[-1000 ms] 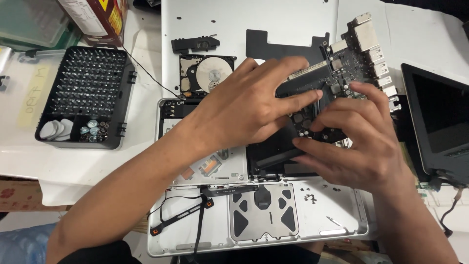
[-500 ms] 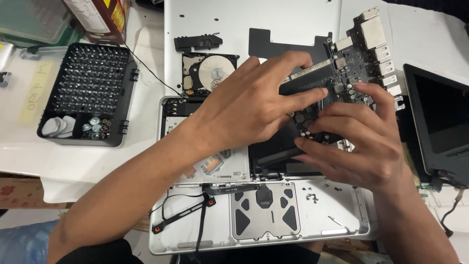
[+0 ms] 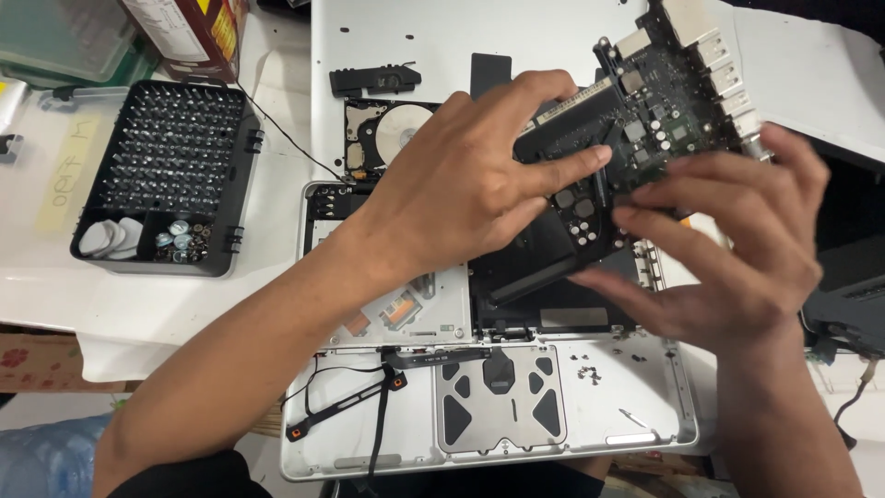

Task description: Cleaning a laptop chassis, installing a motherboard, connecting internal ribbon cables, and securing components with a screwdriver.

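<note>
Both hands grasp the dark circuit board (image 3: 636, 138): the left hand (image 3: 461, 194) clamps its left portion, fingers spread over the top face, and the right hand (image 3: 728, 249) pinches its lower right edge with the fingertips. The board is tilted and appears raised clear of the open laptop shell (image 3: 645, 406), above the upper right of the bay.

From the left: a black bit tray (image 3: 157, 175) sits on the white table cover, with small screws in its lower compartment. Next, an exposed disk drive (image 3: 387, 134) lies on the detached white cover panel (image 3: 516, 32). In the shell, the trackpad underside (image 3: 502, 401) sits front centre, with loose screws (image 3: 585, 369) scattered to its right.

Judged step: lifting the board free of the shell. The next move calls for a level, slow withdrawal, checking that no cable or connector remains attached beneath; that area is hidden by the hands.
</note>
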